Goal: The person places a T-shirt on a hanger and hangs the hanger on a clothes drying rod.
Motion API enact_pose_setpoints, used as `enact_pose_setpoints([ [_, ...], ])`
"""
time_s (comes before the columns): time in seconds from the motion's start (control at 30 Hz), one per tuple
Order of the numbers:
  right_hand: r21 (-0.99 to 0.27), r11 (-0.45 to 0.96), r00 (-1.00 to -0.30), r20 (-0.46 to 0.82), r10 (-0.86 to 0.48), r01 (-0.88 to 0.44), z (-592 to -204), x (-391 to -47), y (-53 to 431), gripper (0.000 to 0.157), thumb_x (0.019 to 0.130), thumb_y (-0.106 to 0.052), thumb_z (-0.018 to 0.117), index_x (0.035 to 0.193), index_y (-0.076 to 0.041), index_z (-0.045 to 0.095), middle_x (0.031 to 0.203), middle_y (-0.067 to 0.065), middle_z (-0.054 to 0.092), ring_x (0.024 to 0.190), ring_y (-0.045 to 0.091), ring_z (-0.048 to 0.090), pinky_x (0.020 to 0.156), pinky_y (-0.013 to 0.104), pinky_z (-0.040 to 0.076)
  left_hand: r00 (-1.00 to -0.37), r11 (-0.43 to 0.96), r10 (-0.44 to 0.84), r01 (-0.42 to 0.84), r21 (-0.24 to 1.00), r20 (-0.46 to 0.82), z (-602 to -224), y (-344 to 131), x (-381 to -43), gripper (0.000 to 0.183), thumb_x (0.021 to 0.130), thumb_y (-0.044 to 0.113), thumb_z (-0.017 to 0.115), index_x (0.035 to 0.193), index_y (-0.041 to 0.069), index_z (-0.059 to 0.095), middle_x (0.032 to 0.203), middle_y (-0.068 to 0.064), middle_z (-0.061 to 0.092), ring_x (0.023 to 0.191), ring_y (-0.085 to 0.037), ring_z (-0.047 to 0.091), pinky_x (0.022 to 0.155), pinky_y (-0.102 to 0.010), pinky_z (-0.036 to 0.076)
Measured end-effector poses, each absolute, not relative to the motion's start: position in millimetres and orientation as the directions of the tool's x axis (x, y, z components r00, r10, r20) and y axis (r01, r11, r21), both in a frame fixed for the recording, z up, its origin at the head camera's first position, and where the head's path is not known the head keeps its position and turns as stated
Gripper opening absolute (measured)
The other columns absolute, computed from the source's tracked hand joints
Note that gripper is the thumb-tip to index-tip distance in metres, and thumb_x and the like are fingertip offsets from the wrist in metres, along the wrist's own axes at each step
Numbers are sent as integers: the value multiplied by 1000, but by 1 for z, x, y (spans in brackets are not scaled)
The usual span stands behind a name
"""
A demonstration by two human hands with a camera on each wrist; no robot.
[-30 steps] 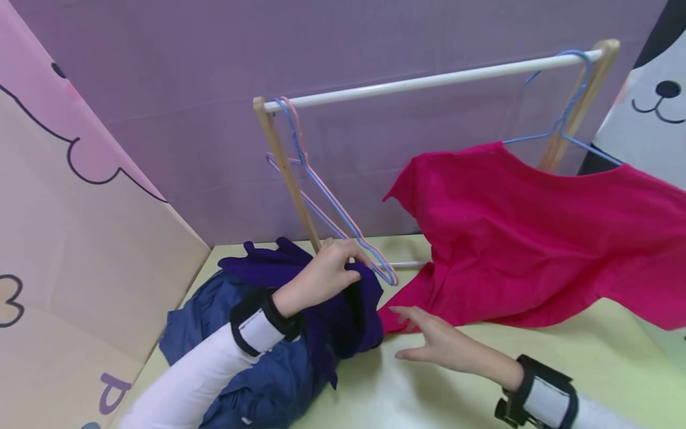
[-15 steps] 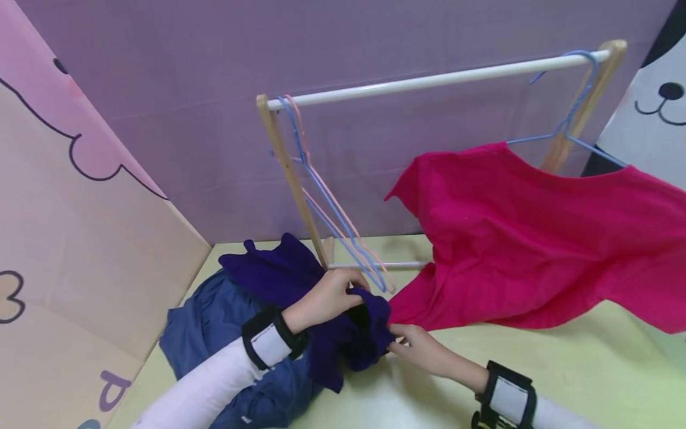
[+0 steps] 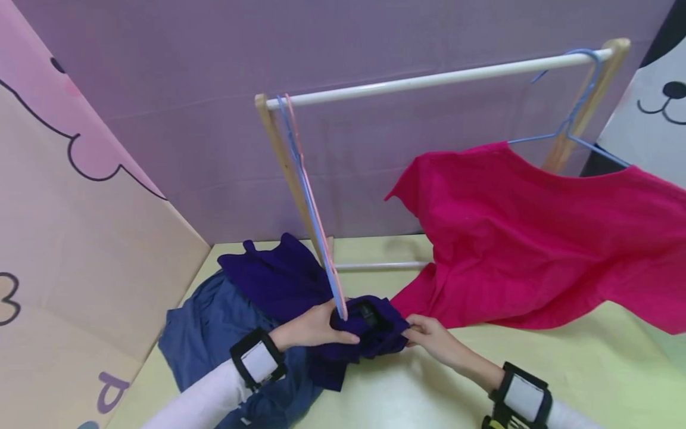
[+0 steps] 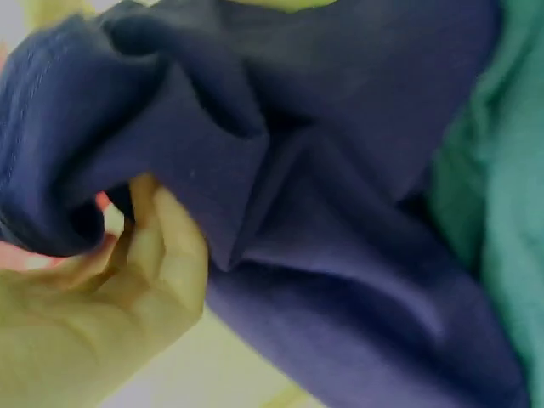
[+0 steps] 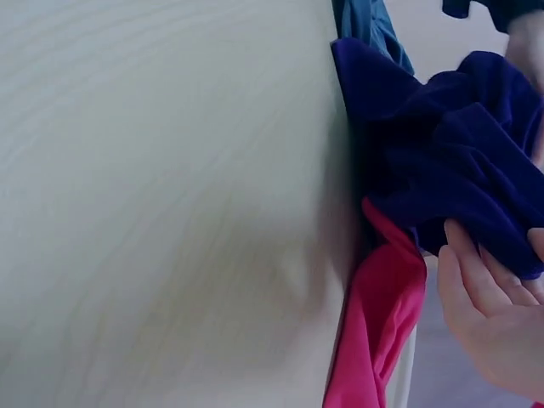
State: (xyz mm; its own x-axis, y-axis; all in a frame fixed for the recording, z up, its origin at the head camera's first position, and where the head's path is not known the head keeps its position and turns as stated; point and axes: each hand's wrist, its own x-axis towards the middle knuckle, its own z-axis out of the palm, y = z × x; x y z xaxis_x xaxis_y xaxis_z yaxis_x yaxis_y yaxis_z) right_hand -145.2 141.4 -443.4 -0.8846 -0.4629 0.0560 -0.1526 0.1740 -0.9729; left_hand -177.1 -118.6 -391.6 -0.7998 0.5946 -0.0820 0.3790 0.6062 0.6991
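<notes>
A dark purple cloth garment [image 3: 284, 283] lies bunched on the table, partly over a blue garment [image 3: 206, 330]. My left hand [image 3: 306, 329] holds its raised part from the left, thumb in front; in the left wrist view that hand's fingers [image 4: 174, 242] curl behind the fabric. On the right edge, my right hand [image 3: 436, 342] pinches the cloth, its fingers [image 5: 476, 276] under a fold in the right wrist view. A dark opening [image 3: 370, 313] faces up between the hands. A blue hanger [image 3: 308, 199] and a pink hanger [image 3: 317, 220] hang together, lower ends overlapping the garment in the head view.
The rack has a white rail [image 3: 439, 79] and wooden side posts. A bright pink-red garment [image 3: 514, 238] hangs at right on another blue hanger [image 3: 579, 110], its lower part near my right hand. A purple wall [image 3: 375, 42] stands behind the pale yellow table [image 3: 407, 399].
My right hand has moved left and taken hold of the garment's edge. My left hand has shifted lower. The blue and pink hangers have swung round, now nearly edge-on.
</notes>
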Motion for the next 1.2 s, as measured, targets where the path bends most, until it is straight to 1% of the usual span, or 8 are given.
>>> enact_pose_setpoints([
  [0.1, -986, 123, -891, 44, -452, -111, -445, -145, 143, 19, 88, -3, 47, 92, 15, 50, 88, 13, 61, 77, 6, 59, 74, 26, 48, -802, 611, 594, 401, 683, -60, -399, -122, -170, 60, 68, 27, 77, 113, 2, 46, 119, -14, 50, 109, -23, 47, 90, -37, 38],
  [0.3, -999, 34, -901, 7, -434, -24, -435, -148, 152, 21, 92, -12, 46, 97, 8, 51, 90, -3, 59, 86, 4, 56, 79, 23, 45, -860, 662, 508, 425, 618, 47, -401, -130, -165, 35, 66, 6, 73, 96, 1, 54, 94, -11, 58, 86, -21, 55, 74, -34, 44],
  [0.47, -997, 76, -921, -9, -389, -22, -410, -149, 169, 21, 93, -18, 46, 100, 0, 53, 87, -6, 60, 80, 4, 56, 71, 22, 46, -874, 682, 474, 443, 582, 110, -395, -139, -168, 19, 69, -1, 68, 86, -1, 59, 78, -7, 60, 65, -14, 51, 60, -26, 42],
  [0.6, -969, 206, -934, 56, -352, -136, -385, -145, 183, 23, 93, -19, 47, 99, 2, 53, 80, -5, 58, 74, 5, 54, 66, 22, 45, -885, 667, 447, 428, 610, 132, -383, -142, -170, 7, 74, 1, 66, 79, 1, 62, 67, -1, 56, 55, -7, 40, 52, -21, 37],
  [0.73, -908, 315, -931, 170, -324, -275, -357, -142, 196, 18, 92, -15, 47, 98, 1, 55, 78, -4, 58, 72, 7, 53, 66, 19, 44, -894, 624, 421, 410, 665, 156, -369, -142, -172, 3, 79, 6, 64, 79, 3, 62, 69, 2, 57, 56, -5, 41, 53, -20, 37],
  [0.93, -828, 388, -899, 281, -337, -404, -318, -140, 212, 14, 92, -11, 48, 101, -6, 57, 76, 0, 58, 66, 12, 54, 62, 21, 44, -900, 552, 384, 402, 731, 205, -343, -140, -171, 4, 86, 5, 55, 89, 5, 59, 71, 1, 52, 59, -10, 42, 56, -22, 36],
  [1.1, -736, 498, -884, 318, -343, -458, -288, -133, 224, 13, 90, -10, 50, 100, -13, 59, 58, -2, 43, 49, 11, 39, 47, 23, 36, -896, 511, 357, 424, 748, 264, -326, -137, -168, 9, 87, 1, 53, 93, 3, 59, 84, -4, 58, 74, -13, 52, 68, -25, 44],
  [1.2, -660, 547, -857, 373, -356, -515, -274, -129, 231, 16, 87, -4, 54, 96, -15, 61, 53, -3, 35, 46, 10, 32, 44, 24, 29, -889, 486, 352, 440, 755, 291, -319, -135, -166, 10, 86, 0, 53, 94, 2, 60, 90, -7, 60, 81, -15, 55, 73, -27, 46],
])
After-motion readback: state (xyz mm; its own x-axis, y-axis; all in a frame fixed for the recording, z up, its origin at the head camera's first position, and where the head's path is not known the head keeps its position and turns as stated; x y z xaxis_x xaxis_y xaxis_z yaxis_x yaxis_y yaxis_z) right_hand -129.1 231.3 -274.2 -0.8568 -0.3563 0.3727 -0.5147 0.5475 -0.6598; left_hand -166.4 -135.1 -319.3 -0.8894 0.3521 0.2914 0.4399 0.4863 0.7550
